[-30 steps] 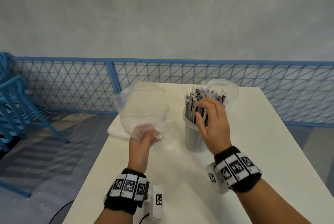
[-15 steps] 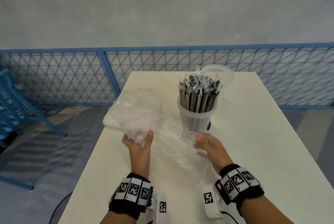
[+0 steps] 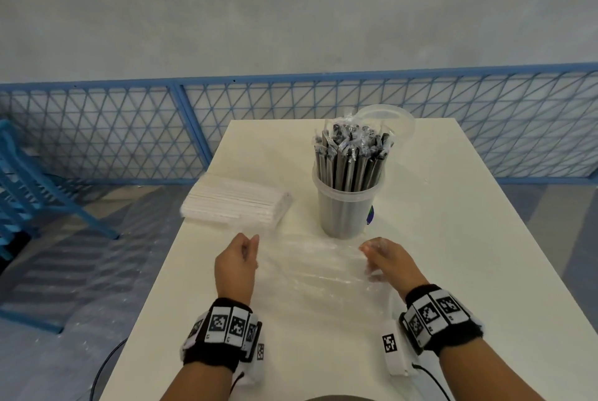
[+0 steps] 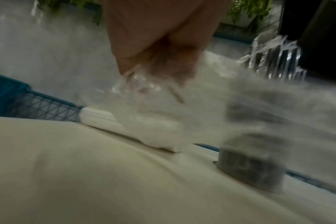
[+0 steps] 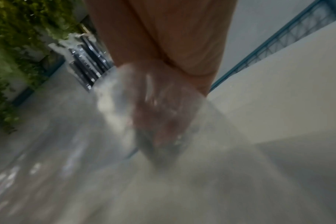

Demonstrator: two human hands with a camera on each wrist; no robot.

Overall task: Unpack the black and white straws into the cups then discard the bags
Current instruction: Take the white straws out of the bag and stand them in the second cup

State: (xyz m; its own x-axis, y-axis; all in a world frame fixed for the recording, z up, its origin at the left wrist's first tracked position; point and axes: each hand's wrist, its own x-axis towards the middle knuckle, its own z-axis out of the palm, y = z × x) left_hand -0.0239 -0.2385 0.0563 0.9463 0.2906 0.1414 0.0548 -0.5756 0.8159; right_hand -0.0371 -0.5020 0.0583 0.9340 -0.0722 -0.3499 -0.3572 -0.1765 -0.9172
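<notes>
An empty clear plastic bag (image 3: 310,268) is stretched flat over the white table (image 3: 437,239) between my hands. My left hand (image 3: 249,250) pinches its left end, seen blurred as the bag (image 4: 144,84) in the left wrist view. My right hand (image 3: 372,252) grips its right end, with the film (image 5: 159,109) wrapped over the fingers. Just behind stands a clear cup (image 3: 346,209) packed with wrapped black straws (image 3: 351,154). A sealed pack of white straws (image 3: 236,203) lies at the table's left edge. A second, empty clear cup (image 3: 394,119) stands behind the full one.
A blue mesh fence (image 3: 129,132) runs behind the table, and a blue chair frame (image 3: 32,180) stands on the floor at left. The table's left edge is close to my left hand. A small dark blue object (image 3: 370,216) peeks out beside the full cup.
My right hand left the black straws in the cup and took the bag's right end. Both hands came down and pulled the bag out flat near the table.
</notes>
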